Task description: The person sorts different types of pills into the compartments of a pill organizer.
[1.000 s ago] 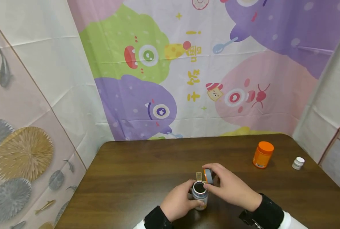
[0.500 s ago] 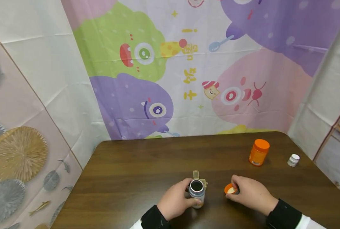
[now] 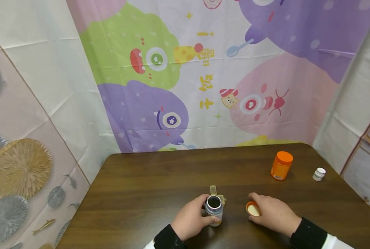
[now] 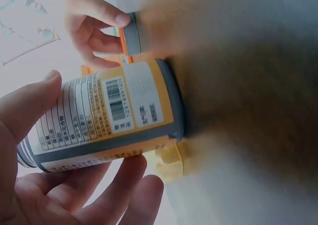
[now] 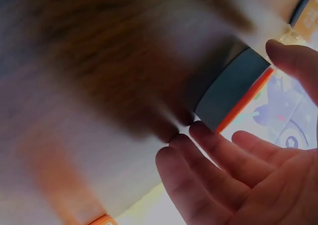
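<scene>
My left hand [image 3: 188,218] grips an uncapped grey-and-orange pill bottle [image 3: 215,211], thumb on one side and fingers on the other. The bottle stands upright on the table, its dark mouth facing up. To the right, a grey-and-orange cap [image 3: 254,209] lies on the tabletop, pale inner side up. My right hand [image 3: 273,211] is around this cap with loosely spread fingers; in the right wrist view the fingertips are at the cap's [image 5: 231,88] edge and the thumb stands slightly off it. Just behind the bottle sits a small translucent yellow container [image 3: 221,199] with raised flaps, partly hidden.
An orange jar [image 3: 282,166] with an orange lid stands at the back right of the brown table [image 3: 147,186]. Further right is a small white bottle [image 3: 319,174]. A cartoon-printed cloth [image 3: 210,131] hangs behind the table's far edge.
My right hand has carried the cap away from the bottle's mouth to the right and down onto the table, and its fingers have since loosened. My left hand keeps holding the bottle.
</scene>
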The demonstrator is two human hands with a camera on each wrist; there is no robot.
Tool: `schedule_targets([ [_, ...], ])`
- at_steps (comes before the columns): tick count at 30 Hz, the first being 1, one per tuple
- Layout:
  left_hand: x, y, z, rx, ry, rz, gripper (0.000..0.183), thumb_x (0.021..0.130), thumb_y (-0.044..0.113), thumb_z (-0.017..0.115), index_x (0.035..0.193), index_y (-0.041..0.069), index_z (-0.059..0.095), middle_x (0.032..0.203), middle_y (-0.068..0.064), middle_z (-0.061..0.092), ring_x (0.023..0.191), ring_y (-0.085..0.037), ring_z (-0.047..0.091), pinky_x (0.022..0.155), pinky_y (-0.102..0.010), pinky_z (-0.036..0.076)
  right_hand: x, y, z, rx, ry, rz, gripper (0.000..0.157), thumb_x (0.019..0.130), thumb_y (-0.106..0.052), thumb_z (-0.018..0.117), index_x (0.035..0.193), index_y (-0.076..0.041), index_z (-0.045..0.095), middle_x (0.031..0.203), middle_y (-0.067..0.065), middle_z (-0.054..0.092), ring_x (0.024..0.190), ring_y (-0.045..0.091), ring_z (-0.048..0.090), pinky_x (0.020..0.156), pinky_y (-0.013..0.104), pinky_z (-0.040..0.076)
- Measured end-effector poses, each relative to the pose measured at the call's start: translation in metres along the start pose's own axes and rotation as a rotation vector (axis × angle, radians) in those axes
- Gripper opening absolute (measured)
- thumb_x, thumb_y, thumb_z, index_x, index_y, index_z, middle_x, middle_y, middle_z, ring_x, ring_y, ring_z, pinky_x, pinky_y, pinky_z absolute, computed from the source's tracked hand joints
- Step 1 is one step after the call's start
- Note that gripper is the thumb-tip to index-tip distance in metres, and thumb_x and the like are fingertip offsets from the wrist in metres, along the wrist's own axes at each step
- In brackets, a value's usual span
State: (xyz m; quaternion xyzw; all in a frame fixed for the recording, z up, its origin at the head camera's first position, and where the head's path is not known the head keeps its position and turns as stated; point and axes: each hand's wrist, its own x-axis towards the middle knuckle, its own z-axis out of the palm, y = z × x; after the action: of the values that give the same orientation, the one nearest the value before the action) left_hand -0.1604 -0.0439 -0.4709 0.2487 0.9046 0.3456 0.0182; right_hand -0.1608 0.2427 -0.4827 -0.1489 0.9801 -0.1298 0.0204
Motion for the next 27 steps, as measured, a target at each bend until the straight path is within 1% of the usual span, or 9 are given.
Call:
schedule_targets([
  [3, -0.001, -0.001, 0.0, -0.017, 0.001, -0.006, 0.057, 0.079, 0.038, 0.079, 0.126, 0.014, 0.057, 0.107, 0.005, 0.067, 0.093, -0.007, 0.059, 0.079, -0.035, 0.051, 0.002, -0.004, -0.001, 0.004, -0.005, 0.012, 0.069, 0.075, -0.05, 0.076, 0.126, -0.008, 0.056, 0.108, 0.007, 0.066, 0.083, 0.013, 0.058, 0.074, 0.041, 0.052],
  [5, -0.001, -0.002, 0.0, -0.03, -0.002, -0.012, 0.058, 0.079, 0.037, 0.079, 0.127, 0.014, 0.057, 0.108, 0.004, 0.066, 0.094, -0.007, 0.059, 0.08, -0.035, 0.051, 0.003, -0.007, -0.001, 0.002, 0.017, 0.007, 0.071, 0.076, -0.053, 0.074, 0.128, -0.007, 0.055, 0.113, 0.008, 0.065, 0.088, 0.015, 0.059, 0.078, 0.043, 0.052],
  [9, -0.002, -0.003, -0.002, -0.007, -0.018, -0.003, 0.059, 0.081, 0.037, 0.077, 0.129, 0.012, 0.055, 0.113, 0.002, 0.064, 0.098, -0.008, 0.058, 0.083, -0.036, 0.051, 0.009, -0.017, -0.001, -0.001, 0.118, -0.044, 0.064, 0.08, -0.049, 0.073, 0.126, -0.008, 0.058, 0.116, 0.01, 0.065, 0.098, 0.021, 0.06, 0.081, 0.046, 0.052],
  [12, -0.002, -0.005, -0.002, 0.015, -0.035, 0.009, 0.06, 0.083, 0.037, 0.076, 0.132, 0.01, 0.053, 0.12, -0.001, 0.061, 0.104, -0.009, 0.055, 0.088, -0.038, 0.05, 0.018, -0.028, -0.001, 0.0, 0.168, -0.1, 0.055, 0.081, -0.044, 0.073, 0.122, -0.009, 0.061, 0.115, 0.008, 0.066, 0.099, 0.021, 0.06, 0.082, 0.047, 0.053],
  [16, -0.006, -0.008, -0.004, -0.034, -0.054, -0.021, 0.062, 0.083, 0.038, 0.075, 0.134, 0.009, 0.052, 0.122, -0.004, 0.058, 0.106, -0.011, 0.053, 0.09, -0.04, 0.048, 0.031, -0.044, 0.004, 0.014, 0.148, -0.175, 0.047, 0.083, -0.04, 0.072, 0.118, -0.009, 0.064, 0.111, 0.006, 0.068, 0.095, 0.018, 0.061, 0.082, 0.046, 0.053],
  [18, -0.008, -0.01, -0.007, -0.072, -0.043, -0.035, 0.063, 0.083, 0.038, 0.075, 0.134, 0.011, 0.052, 0.121, -0.004, 0.057, 0.104, -0.01, 0.054, 0.089, -0.04, 0.049, 0.038, -0.05, 0.007, 0.015, 0.133, -0.205, 0.044, 0.084, -0.038, 0.072, 0.116, -0.009, 0.065, 0.108, 0.004, 0.068, 0.092, 0.016, 0.061, 0.081, 0.046, 0.052],
  [20, -0.01, -0.012, -0.012, -0.083, -0.008, -0.033, 0.063, 0.082, 0.036, 0.076, 0.135, 0.011, 0.051, 0.121, -0.004, 0.056, 0.102, -0.011, 0.054, 0.087, -0.04, 0.05, 0.044, -0.054, 0.01, 0.01, 0.128, -0.225, 0.043, 0.083, -0.038, 0.072, 0.114, -0.009, 0.066, 0.103, 0.002, 0.068, 0.088, 0.013, 0.06, 0.08, 0.045, 0.052],
  [23, -0.01, -0.015, -0.023, -0.04, 0.047, -0.026, 0.063, 0.081, 0.034, 0.077, 0.135, 0.016, 0.052, 0.121, -0.003, 0.054, 0.097, -0.011, 0.056, 0.082, -0.038, 0.051, 0.051, -0.058, 0.013, -0.005, 0.129, -0.225, 0.043, 0.082, -0.04, 0.073, 0.113, -0.01, 0.066, 0.1, 0.0, 0.067, 0.085, 0.012, 0.058, 0.078, 0.044, 0.051],
  [27, -0.004, -0.021, -0.034, 0.11, 0.098, -0.017, 0.065, 0.078, 0.034, 0.079, 0.137, 0.025, 0.052, 0.118, -0.002, 0.054, 0.093, -0.015, 0.056, 0.073, -0.035, 0.052, 0.054, -0.061, 0.014, -0.022, 0.143, -0.202, 0.049, 0.082, -0.043, 0.073, 0.116, -0.01, 0.065, 0.106, 0.003, 0.067, 0.091, 0.015, 0.059, 0.081, 0.046, 0.05],
])
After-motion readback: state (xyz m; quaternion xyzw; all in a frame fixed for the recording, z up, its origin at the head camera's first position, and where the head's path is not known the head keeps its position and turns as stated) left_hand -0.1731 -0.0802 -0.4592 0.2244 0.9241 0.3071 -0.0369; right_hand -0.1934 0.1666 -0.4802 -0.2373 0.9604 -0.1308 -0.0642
